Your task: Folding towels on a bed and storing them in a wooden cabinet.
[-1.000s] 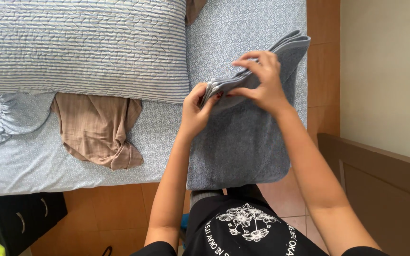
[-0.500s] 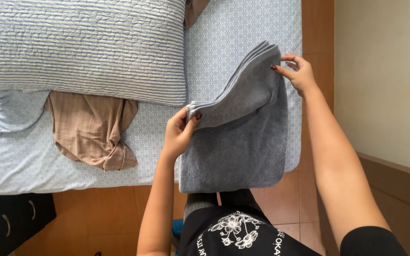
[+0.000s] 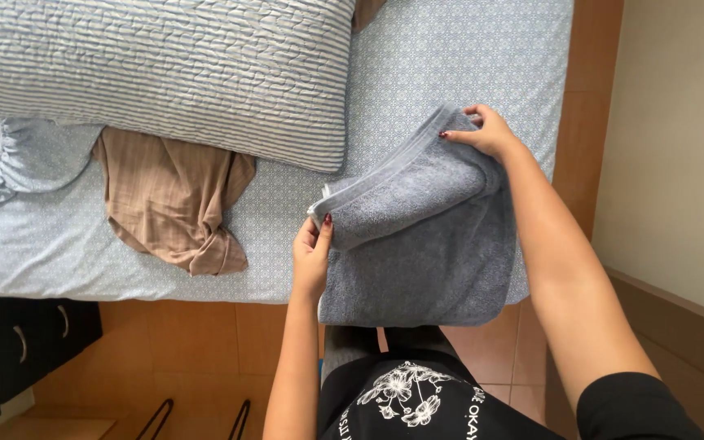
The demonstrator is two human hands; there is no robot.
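Our left hand point(image 3: 313, 248) and right hand point(image 3: 486, 130) each pinch a corner of the grey towel point(image 3: 421, 236), half-folded at the bed's point(image 3: 466, 57) near-right edge; we judge uneven tension could skew the fold.

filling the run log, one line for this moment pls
left hand: pinches towel corner | right hand: grips far corner | towel: folded, on bed

bed point(image 3: 466, 65): pale blue patterned sheet
pillow point(image 3: 165, 73): striped, at the far side
brown garment point(image 3: 177, 200): crumpled, just beside pillow
grey towel point(image 3: 425, 244): folded at near edge
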